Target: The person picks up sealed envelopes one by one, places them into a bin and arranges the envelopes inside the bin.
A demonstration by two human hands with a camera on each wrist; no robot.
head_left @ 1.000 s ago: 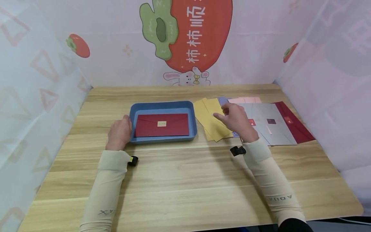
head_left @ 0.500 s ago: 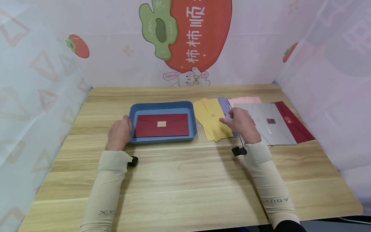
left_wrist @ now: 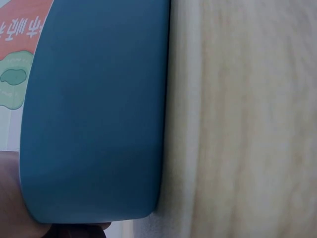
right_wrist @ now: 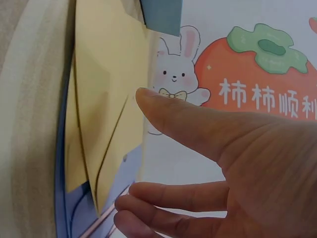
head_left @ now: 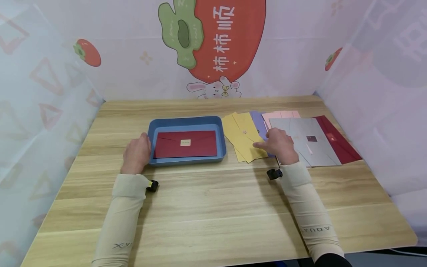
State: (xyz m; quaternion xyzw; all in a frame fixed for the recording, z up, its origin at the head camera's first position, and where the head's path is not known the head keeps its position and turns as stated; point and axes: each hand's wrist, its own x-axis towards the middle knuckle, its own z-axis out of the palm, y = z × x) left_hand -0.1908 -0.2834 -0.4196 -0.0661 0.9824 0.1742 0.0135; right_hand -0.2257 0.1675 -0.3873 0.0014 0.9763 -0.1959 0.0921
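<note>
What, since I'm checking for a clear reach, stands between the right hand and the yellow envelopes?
Nothing visible: the right hand has its thumb over the yellow envelopes, with no other thing between. The purple paper lies partly beneath them.

Head view — high, facing forward-down across worktop (head_left: 207, 207). Wrist views rolled sideways: left very close to blue tray (left_wrist: 94, 114), right near yellow envelopes (right_wrist: 106, 64) (fruit print (head_left: 230, 40) shared by all).

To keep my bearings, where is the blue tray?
In the head view, the blue tray sits left of the yellow envelopes, with the left hand at its left end.
</note>
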